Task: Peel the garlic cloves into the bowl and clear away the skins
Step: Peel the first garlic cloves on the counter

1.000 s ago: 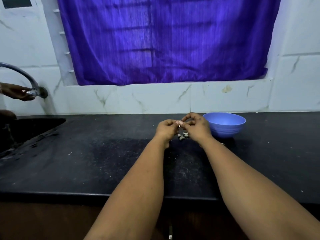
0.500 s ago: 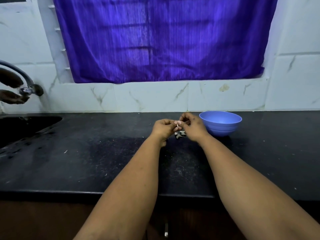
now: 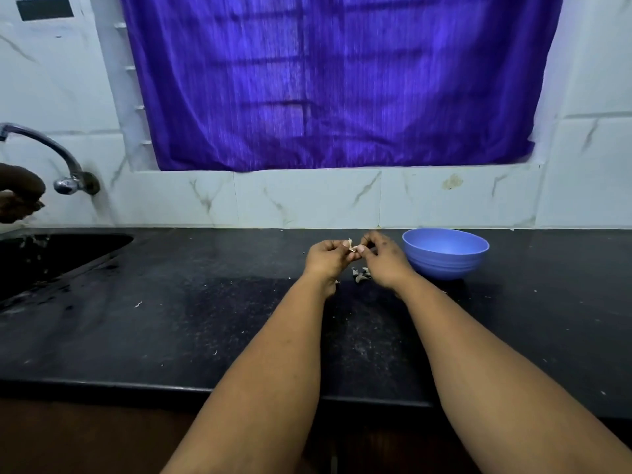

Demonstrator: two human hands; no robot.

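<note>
My left hand [image 3: 326,260] and my right hand [image 3: 384,263] meet above the black counter [image 3: 205,319], both pinching one small pale garlic cloves piece [image 3: 355,248] between the fingertips. A bit of skin sticks up from the clove. Below the hands a little heap of garlic skins [image 3: 361,274] lies on the counter. The blue bowl [image 3: 445,253] stands just right of my right hand, near the wall; its inside is mostly hidden from here.
A sink [image 3: 51,258] is set into the counter at the left, with a curved tap [image 3: 51,155] over it and another person's hands [image 3: 18,193] under the tap. Small skin flecks dot the counter. A purple curtain [image 3: 335,80] hangs behind.
Both hands stay together on the clove, fingers shifting slightly as the skin lifts. The other person's hands moved off the tap knob to beneath the spout.
</note>
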